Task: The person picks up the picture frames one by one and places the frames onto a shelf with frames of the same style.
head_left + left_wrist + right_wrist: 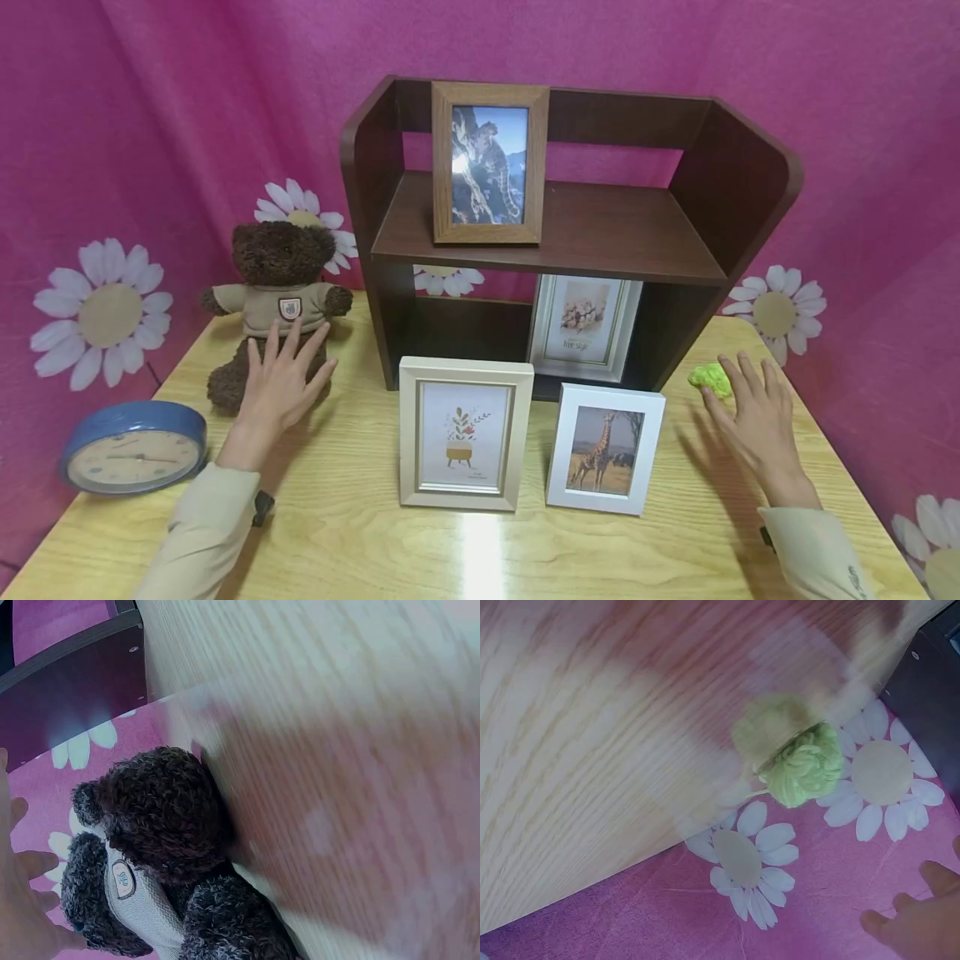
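Observation:
In the head view my left hand (279,387) has its fingers spread in front of a brown teddy bear (283,254) in a beige shirt with a badge. Whether the fingertips touch the bear, I cannot tell. The left wrist view shows the bear (165,817) beside part of that hand (26,900). On the right, my other hand (759,417) is spread just beside a bright green yarn ball (708,379). In the right wrist view, the yarn ball (802,769) appears apart from the fingers (922,922). Neither hand holds anything.
A dark brown two-tier shelf (630,229) bears a leopard picture frame (489,233) above and a silver frame (585,371) below. Before it stand a cream frame (408,433) and a white giraffe frame (652,450). A blue clock (135,450) lies at the left.

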Demonstrator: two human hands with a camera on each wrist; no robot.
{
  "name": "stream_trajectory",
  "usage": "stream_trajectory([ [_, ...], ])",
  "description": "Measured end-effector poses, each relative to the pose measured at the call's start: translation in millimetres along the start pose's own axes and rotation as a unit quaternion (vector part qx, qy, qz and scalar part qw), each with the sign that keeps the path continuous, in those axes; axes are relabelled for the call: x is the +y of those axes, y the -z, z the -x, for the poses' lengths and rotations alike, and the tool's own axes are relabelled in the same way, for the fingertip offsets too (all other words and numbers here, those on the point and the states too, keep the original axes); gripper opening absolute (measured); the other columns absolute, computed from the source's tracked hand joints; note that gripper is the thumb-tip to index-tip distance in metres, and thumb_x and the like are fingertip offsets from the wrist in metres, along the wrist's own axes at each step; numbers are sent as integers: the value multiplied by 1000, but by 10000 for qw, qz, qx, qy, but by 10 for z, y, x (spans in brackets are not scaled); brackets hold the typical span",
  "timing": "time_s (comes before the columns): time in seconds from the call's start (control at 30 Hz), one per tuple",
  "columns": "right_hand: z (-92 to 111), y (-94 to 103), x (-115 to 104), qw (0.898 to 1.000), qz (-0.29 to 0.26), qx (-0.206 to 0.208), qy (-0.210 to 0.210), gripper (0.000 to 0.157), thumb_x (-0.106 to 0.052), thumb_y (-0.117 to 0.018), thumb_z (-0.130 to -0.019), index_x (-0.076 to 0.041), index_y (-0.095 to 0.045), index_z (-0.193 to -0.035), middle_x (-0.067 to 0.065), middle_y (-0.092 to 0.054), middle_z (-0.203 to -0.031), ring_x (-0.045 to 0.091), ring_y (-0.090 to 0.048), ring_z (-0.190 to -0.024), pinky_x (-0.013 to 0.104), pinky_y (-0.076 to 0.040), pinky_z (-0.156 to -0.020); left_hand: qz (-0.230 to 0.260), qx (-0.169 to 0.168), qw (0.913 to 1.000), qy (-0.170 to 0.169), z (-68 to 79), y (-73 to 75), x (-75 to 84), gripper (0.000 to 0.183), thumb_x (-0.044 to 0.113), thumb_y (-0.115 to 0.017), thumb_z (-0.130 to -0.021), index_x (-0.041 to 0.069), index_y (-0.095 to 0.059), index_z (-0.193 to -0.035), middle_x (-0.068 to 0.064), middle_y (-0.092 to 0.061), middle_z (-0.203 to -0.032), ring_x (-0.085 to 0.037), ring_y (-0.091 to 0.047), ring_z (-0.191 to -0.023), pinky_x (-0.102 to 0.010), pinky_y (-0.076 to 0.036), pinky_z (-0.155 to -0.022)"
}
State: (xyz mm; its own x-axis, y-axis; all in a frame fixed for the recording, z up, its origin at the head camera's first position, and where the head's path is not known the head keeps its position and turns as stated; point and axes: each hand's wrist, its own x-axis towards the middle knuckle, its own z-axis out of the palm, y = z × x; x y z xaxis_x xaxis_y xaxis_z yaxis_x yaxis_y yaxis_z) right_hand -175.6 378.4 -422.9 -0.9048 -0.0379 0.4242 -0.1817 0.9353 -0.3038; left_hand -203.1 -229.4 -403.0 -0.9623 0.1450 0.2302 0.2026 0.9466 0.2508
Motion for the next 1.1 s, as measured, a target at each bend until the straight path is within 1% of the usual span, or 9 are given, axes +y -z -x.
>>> stream_trajectory([
  [0.13, 8, 28, -46, 9999, -101, 126, 51, 52, -35, -46, -98, 1, -43, -135, 31, -33, -143, 50, -19, -135, 71, -16, -102, 73, 261, 9996, -19, -9, -5, 20, 53, 41, -41, -101, 9, -39, -143, -27, -24, -151, -49, -11, -139, -69, -10, -109],
  [0.3, 25, 79, -134, 9993, -328, 155, 24, 40, -28, -47, -99, 7, -56, -117, 33, -45, -130, 53, -35, -121, 69, -24, -94, 357, 820, 9959, -120, -39, -36, 71, 34, 23, -49, -99, 0, -59, -122, -27, -47, -135, -47, -39, -126, -61, -34, -102],
  [0.43, 59, 126, -216, 9988, -480, 31, 37, 34, -22, -49, -99, 7, -62, -108, 31, -59, -110, 50, -50, -104, 64, -36, -87, 926, 668, 9934, -41, -88, -31, 169, 31, 20, -48, -99, -1, -63, -116, -23, -59, -121, -42, -54, -111, -57, -45, -92],
  [0.53, 98, 150, -286, 9979, -638, -111, 54, 31, -20, -52, -99, 7, -64, -106, 27, -65, -97, 46, -58, -94, 61, -46, -76, 1240, 452, 9912, 28, -132, -21, 256, 33, 23, -47, -100, 0, -62, -119, -21, -60, -122, -40, -55, -112, -57, -44, -94],
  [0.63, 137, 148, -364, 9970, -745, -168, 85, 27, -19, -54, -97, 5, -66, -103, 21, -68, -92, 38, -62, -89, 55, -53, -69, 1326, 400, 9904, 5, -175, -27, 333, 35, 26, -48, -100, 1, -62, -120, -21, -59, -125, -40, -53, -115, -56, -43, -96],
  [0.73, 176, 135, -428, 9963, -839, -187, 89, 24, -19, -57, -96, 2, -68, -102, 17, -70, -93, 16, -63, -86, 40, -56, -64, 1392, 404, 9894, -20, -211, -45, 399, 37, 30, -48, -100, 2, -62, -121, -21, -58, -126, -40, -51, -118, -56, -41, -98],
  [0.87, 238, 128, -504, 9939, -1042, -348, -53, 22, -20, -59, -95, -3, -70, -102, 12, -71, -94, -9, -51, -85, 23, -51, -63, 1596, 547, 9857, -3, -237, -71, 481, 39, 31, -52, -99, 2, -60, -122, -20, -61, -122, -39, -54, -115, -55, -43, -96],
  [0.93, 279, 119, -542, 9922, -1166, -428, -90, 20, -20, -60, -94, -5, -70, -102, 9, -71, -94, -12, -50, -84, 22, -50, -65, 1694, 669, 9833, 44, -240, -89, 517, 41, 32, -54, -97, 2, -59, -124, -20, -63, -118, -38, -56, -112, -55, -44, -94],
  [1.1, 389, 76, -644, 9884, -1452, -438, -3, 13, -15, -64, -91, -9, -71, -100, 1, -70, -90, -10, -53, -84, 22, -50, -66, 1829, 916, 9788, 113, -253, -113, 586, 45, 34, -58, -95, 2, -58, -127, -19, -65, -114, -37, -58, -109, -55, -46, -91],
])
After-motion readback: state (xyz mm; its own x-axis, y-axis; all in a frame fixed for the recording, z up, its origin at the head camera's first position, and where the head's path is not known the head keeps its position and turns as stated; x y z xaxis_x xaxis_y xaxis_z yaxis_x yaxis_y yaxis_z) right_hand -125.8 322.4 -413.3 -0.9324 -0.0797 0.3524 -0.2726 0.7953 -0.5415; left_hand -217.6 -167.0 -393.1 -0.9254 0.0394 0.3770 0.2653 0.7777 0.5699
